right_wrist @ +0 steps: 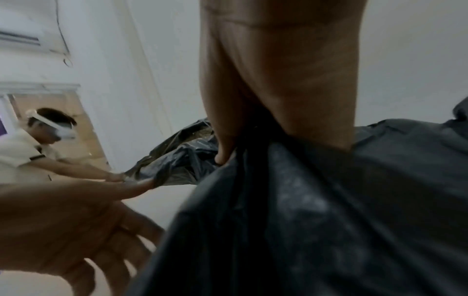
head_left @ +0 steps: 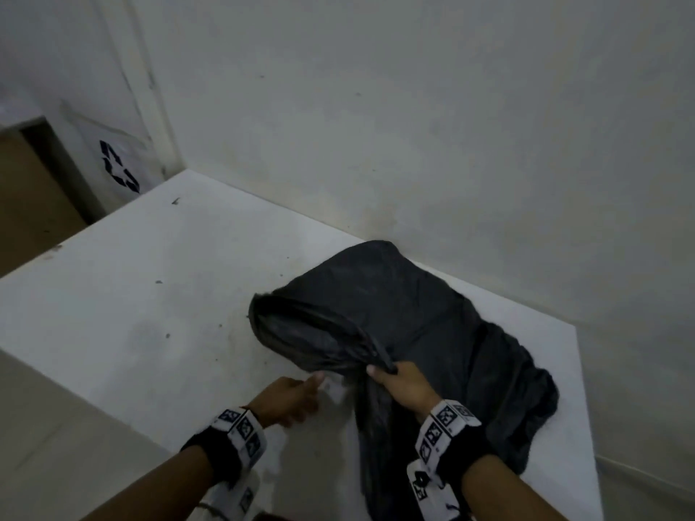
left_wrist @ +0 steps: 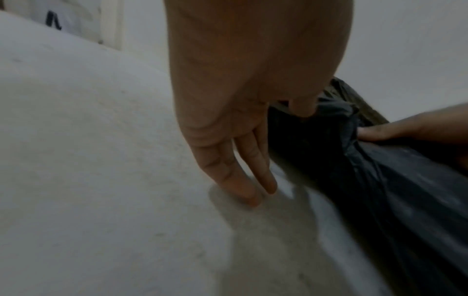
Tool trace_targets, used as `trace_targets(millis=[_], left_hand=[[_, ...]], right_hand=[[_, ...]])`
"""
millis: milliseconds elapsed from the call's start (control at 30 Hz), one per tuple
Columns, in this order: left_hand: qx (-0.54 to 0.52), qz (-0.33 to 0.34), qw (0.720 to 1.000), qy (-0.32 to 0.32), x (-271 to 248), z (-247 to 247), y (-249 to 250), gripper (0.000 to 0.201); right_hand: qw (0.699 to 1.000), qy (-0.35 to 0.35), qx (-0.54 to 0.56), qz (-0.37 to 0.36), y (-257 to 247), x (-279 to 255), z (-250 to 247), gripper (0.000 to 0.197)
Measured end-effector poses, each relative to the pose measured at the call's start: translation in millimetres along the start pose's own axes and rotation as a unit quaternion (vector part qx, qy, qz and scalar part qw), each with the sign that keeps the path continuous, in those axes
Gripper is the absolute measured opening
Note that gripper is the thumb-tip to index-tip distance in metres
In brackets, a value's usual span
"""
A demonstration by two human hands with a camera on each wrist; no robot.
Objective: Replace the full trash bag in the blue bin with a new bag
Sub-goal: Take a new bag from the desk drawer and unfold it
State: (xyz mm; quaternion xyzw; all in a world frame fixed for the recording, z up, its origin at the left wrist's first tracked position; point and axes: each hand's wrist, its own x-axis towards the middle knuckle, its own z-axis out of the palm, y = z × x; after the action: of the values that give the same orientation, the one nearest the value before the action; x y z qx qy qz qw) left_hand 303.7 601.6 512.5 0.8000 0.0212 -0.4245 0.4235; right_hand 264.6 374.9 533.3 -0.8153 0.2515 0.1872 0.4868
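Note:
A black trash bag (head_left: 413, 314) lies crumpled on a white table (head_left: 150, 295), its mouth lifted toward the left. My right hand (head_left: 395, 377) grips a bunched fold at the bag's near edge; in the right wrist view the thumb and fingers (right_wrist: 222, 156) close over the black plastic (right_wrist: 329, 200). My left hand (head_left: 301, 392) sits just left of it. Its thumb and index finger pinch the bag's edge (right_wrist: 142, 180), while its other fingers (left_wrist: 243, 180) point down and touch the tabletop beside the bag (left_wrist: 380, 190). No blue bin is in view.
The table stands in a corner against white walls (head_left: 451, 126). A white bin with a black recycling symbol (head_left: 116, 167) stands beyond the table's far left end, with brown floor (head_left: 30, 204) beside it. A person wearing a headband (right_wrist: 38, 144) shows in the right wrist view.

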Motion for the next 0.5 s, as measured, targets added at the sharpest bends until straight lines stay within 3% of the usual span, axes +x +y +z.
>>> trace_targets(millis=[133,300,500], left_hand=[[-0.194,0.050,0.978,-0.052,-2,8,46,0.052],[-0.216,0.147,0.965,-0.007,-3,10,91,0.038],[-0.250,0.167,0.953,0.046,6,-5,115,0.035]], right_hand=[[0.987,-0.033,0.147,-0.057,-25,-14,8,0.026],[0.947,-0.044,0.313,-0.058,-42,-20,-8,0.024],[0.868,-0.069,0.490,-0.035,-49,-16,-41,0.040]])
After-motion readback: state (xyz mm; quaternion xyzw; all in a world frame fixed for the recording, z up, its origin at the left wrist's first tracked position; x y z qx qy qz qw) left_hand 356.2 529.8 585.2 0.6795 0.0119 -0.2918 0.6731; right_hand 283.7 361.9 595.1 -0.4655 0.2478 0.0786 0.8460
